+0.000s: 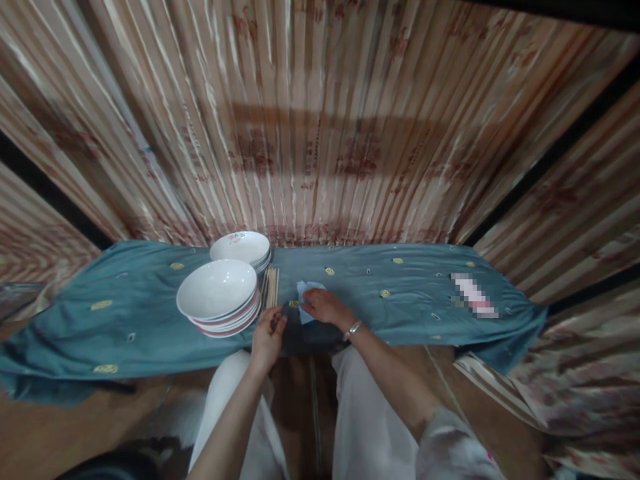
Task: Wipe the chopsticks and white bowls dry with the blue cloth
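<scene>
Resting on the blue-green tablecloth, a light blue cloth (305, 314) lies partly under my right hand (326, 309). The fingers of that hand are bent over the cloth and press on it. A bracelet circles the right wrist. My left hand (269, 338) is at the near table edge, loosely curled with a gap between thumb and fingers; I see nothing held in it. Just beyond its fingertips lies a row of wooden chopsticks (271, 285), their near ends close to the hand. To the left stands a stack of white bowls (218, 288), some with red bands.
Behind the near stack is a second stack of white bowls (241, 247). The tablecloth (345, 263) has yellow motifs. A blurred-out pinkish item (474, 295) lies at the right end. Patterned curtains (310, 133) hang behind, with dark poles at both sides.
</scene>
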